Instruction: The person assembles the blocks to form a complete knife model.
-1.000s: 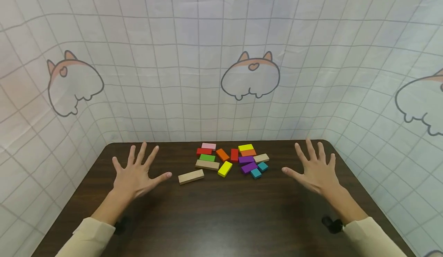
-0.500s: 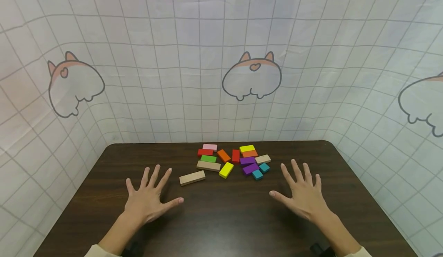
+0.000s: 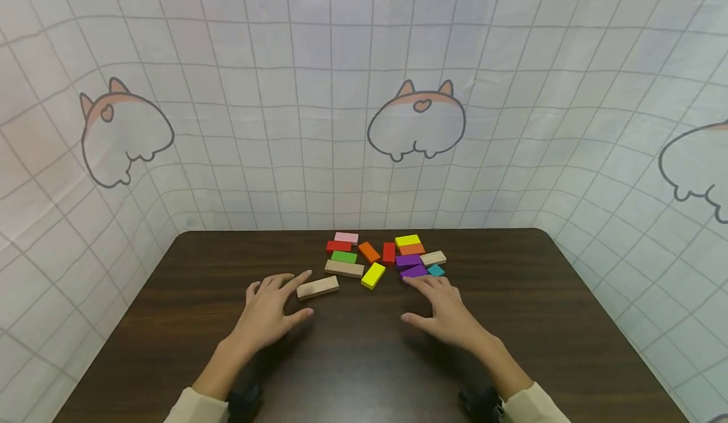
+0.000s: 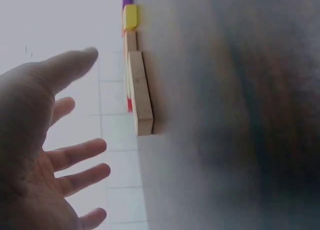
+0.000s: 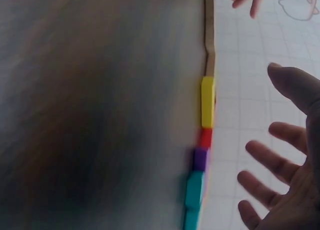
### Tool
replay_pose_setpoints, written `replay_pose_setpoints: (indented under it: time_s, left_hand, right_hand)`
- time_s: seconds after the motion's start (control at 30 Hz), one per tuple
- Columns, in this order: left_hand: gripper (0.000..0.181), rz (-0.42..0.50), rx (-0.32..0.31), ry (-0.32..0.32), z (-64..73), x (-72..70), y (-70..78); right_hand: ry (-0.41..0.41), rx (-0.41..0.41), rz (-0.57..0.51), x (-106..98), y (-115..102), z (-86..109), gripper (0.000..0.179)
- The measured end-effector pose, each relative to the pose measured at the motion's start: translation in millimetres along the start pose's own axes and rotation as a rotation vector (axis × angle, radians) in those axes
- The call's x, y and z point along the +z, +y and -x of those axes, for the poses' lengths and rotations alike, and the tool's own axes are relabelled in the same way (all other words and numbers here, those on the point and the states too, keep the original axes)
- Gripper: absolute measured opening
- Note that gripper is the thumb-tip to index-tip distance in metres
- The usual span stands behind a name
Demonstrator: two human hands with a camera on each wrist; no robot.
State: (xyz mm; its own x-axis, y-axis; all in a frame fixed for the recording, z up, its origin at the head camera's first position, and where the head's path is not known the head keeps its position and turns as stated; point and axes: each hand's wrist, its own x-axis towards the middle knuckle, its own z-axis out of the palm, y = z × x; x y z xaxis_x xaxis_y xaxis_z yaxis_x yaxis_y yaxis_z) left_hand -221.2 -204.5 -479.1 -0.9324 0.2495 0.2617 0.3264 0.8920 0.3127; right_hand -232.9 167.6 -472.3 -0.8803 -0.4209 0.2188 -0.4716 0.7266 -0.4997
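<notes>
My left hand (image 3: 266, 312) hovers near the left end of a plain wooden block (image 3: 318, 288), its fingers apart and holding nothing. In the left wrist view that wooden block (image 4: 141, 92) lies on the table, apart from the hand (image 4: 37, 155). My right hand (image 3: 446, 309) is over the table by the purple block (image 3: 414, 272) and the teal block (image 3: 435, 270), also holding nothing. It hides another teal block in the head view; two teal blocks (image 5: 195, 190) show in the right wrist view. A yellow block (image 3: 373, 276) lies between the hands.
Behind lie a second long wooden block (image 3: 344, 268), a green block (image 3: 344, 257), red blocks (image 3: 339, 246), a pink block (image 3: 346, 238), orange blocks (image 3: 369, 252) and a short wooden block (image 3: 433, 258). The dark table (image 3: 364, 372) meets a grid-patterned curtain (image 3: 273, 157) at its back.
Both hands have moved inward, toward the blocks, after first drawing back toward the body. Their widely spread fingers have relaxed and bent a little. The blocks have stayed in place.
</notes>
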Motion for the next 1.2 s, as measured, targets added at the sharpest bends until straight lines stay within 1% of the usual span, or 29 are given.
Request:
replay_pose_setpoints:
  time_s: [0.07,0.17,0.27,0.37,0.47,0.6,0.73,0.83,0.93,1.2]
  left_hand:
    - [0.072,0.035,-0.008,0.027,-5.9,0.4,-4.1]
    - [0.063,0.088,-0.031,0.031,-13.9,1.3,-11.1]
    - [0.055,0.126,-0.053,0.004,-21.2,3.5,-18.0]
    - [0.05,0.169,-0.08,-0.036,-27.0,6.0,-23.6]
    - [0.046,0.207,-0.094,-0.069,-31.1,7.1,-27.6]
    - [0.038,0.232,-0.116,-0.104,-34.5,7.6,-31.5]
    - [0.034,0.24,-0.131,-0.126,-38.0,8.6,-35.0]
    - [0.032,0.247,-0.14,-0.13,-41.1,10.6,-37.2]
    - [0.032,0.273,-0.146,-0.135,-44.0,13.4,-39.1]
    - [0.03,0.316,-0.147,-0.157,-48.7,19.1,-44.3]
  right_hand:
    - [-0.002,-0.009,-0.051,4.1,-1.7,-11.2,0.067]
    - [-0.005,-0.022,-0.099,10.3,-3.9,-28.7,0.062]
    - [-0.018,-0.031,-0.123,17.2,-4.5,-46.3,0.061]
    - [-0.033,-0.037,-0.121,24.2,-4.4,-62.3,0.059]
    - [-0.049,-0.029,-0.132,31.8,-4.4,-76.0,0.056]
    - [-0.057,-0.014,-0.148,40.9,-5.8,-91.8,0.051]
    - [-0.064,-0.003,-0.127,47.1,-8.3,-105.4,0.046]
    - [-0.076,0.01,-0.091,51.5,-8.6,-115.1,0.043]
    - [-0.083,0.013,-0.059,56.0,-8.3,-123.4,0.04]
    - [-0.083,0.014,-0.005,64.9,-8.6,-134.3,0.037]
